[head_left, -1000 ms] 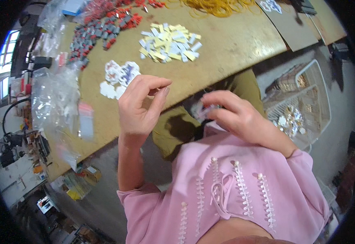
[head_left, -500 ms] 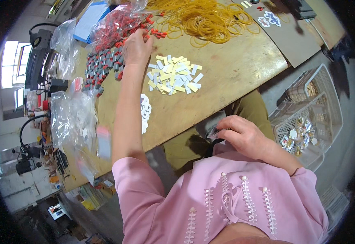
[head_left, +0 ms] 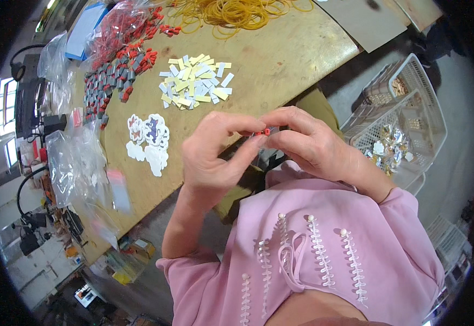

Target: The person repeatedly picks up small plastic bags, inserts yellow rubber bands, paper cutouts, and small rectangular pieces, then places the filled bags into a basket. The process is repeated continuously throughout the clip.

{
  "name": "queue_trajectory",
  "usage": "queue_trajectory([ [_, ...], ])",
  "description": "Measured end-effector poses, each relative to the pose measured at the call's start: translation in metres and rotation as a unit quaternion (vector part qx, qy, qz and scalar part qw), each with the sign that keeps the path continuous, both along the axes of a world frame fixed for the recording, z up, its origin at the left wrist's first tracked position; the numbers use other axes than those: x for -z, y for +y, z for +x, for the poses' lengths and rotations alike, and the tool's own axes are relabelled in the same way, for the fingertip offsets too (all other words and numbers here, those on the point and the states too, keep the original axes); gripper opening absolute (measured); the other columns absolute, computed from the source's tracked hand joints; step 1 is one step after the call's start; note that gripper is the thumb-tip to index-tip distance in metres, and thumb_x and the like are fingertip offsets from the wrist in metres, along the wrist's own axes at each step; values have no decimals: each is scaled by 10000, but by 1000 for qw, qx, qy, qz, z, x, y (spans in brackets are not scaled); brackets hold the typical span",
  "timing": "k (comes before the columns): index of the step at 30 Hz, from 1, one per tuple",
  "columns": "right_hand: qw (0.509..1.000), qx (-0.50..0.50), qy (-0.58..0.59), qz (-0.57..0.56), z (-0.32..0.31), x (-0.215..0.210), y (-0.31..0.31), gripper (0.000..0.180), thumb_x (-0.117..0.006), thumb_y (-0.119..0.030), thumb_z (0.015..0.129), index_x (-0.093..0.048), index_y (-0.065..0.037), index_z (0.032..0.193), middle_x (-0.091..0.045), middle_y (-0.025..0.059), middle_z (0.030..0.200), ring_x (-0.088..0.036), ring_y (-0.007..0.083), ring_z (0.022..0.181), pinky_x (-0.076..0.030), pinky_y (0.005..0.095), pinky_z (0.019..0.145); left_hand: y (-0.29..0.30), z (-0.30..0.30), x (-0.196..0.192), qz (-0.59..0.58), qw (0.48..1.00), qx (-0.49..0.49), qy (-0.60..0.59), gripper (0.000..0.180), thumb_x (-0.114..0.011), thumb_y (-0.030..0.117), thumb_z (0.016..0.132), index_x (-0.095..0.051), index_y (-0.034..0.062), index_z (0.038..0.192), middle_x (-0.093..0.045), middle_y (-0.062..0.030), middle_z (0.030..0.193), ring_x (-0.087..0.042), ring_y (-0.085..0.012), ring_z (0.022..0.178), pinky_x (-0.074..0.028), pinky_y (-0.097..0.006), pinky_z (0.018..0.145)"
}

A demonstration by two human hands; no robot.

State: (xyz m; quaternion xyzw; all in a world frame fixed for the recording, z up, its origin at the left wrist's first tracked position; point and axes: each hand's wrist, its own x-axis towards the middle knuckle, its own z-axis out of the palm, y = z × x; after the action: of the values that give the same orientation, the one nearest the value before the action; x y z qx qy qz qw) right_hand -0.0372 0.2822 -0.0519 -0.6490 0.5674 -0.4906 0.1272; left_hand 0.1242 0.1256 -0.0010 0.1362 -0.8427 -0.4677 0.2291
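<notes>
My left hand [head_left: 212, 149] and my right hand [head_left: 313, 142] meet in front of my chest, over the near table edge. My left thumb and fingers pinch a small red plastic piece [head_left: 267, 131], partly covered by the fingertips. A small clear plastic bag [head_left: 268, 155] is in my right hand, its upper part hidden by the fingers. Beyond them lies a heap of yellow and white slips [head_left: 196, 81]. To its left are several red pieces [head_left: 149, 58] and grey-and-red pieces [head_left: 106, 84]. White die-cut stickers [head_left: 153, 138] lie left of my left hand.
Yellow rubber bands [head_left: 242, 13] spread at the table's far side. Clear bags [head_left: 79, 163] and a blue tray [head_left: 85, 32] line the left. On my right, a white plastic basket [head_left: 432, 108] holds shiny small packets [head_left: 389, 144]. A grey board [head_left: 362, 24] lies far right.
My left hand has come back from the red pieces to my right hand, with a red piece now at the fingertips. My right hand has risen slightly. The stickers are uncovered.
</notes>
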Motion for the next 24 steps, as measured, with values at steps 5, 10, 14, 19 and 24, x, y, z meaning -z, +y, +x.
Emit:
queue_trajectory([
  [5,1000,-4,16,9,2,1,5,198,-722,-30,829,-687,-9,1024,-681,177,1242,-692,373,1105,-599,421,917,5,9,2,-102,994,-20,37,171,-806,-5,888,-773,41,1049,-771,-61,969,-699,-140,888,-533,-305,798],
  [10,1000,-8,14,20,1,-4,15,186,-717,-45,844,-677,0,1020,-678,184,1240,-683,378,1128,-591,417,936,-27,13,-1,5,995,-97,-12,105,-781,1,920,-768,0,1025,-746,-69,931,-643,-136,788,-520,-273,742],
  [14,998,-54,0,16,0,-7,22,257,-753,-52,824,-653,7,1053,-652,170,1263,-665,358,1154,-582,405,957,-59,-25,2,-64,993,-92,-47,129,-733,6,972,-765,-9,1097,-725,-26,942,-617,-78,811,-511,-251,745],
  [19,996,-71,-14,56,0,21,19,543,-890,-48,616,-624,1,1088,-623,172,1291,-633,373,1188,-587,432,962,-106,-96,25,-192,977,-77,-42,138,-744,105,930,-789,49,1047,-724,-112,910,-668,-232,764,-539,-364,707],
  [24,997,-36,-22,69,-8,22,26,551,-914,-72,609,-633,0,1078,-625,172,1288,-633,377,1195,-585,439,970,-121,-152,43,-295,947,-85,-93,168,-816,183,880,-799,72,1005,-706,-89,865,-652,-196,743,-543,-335,705],
])
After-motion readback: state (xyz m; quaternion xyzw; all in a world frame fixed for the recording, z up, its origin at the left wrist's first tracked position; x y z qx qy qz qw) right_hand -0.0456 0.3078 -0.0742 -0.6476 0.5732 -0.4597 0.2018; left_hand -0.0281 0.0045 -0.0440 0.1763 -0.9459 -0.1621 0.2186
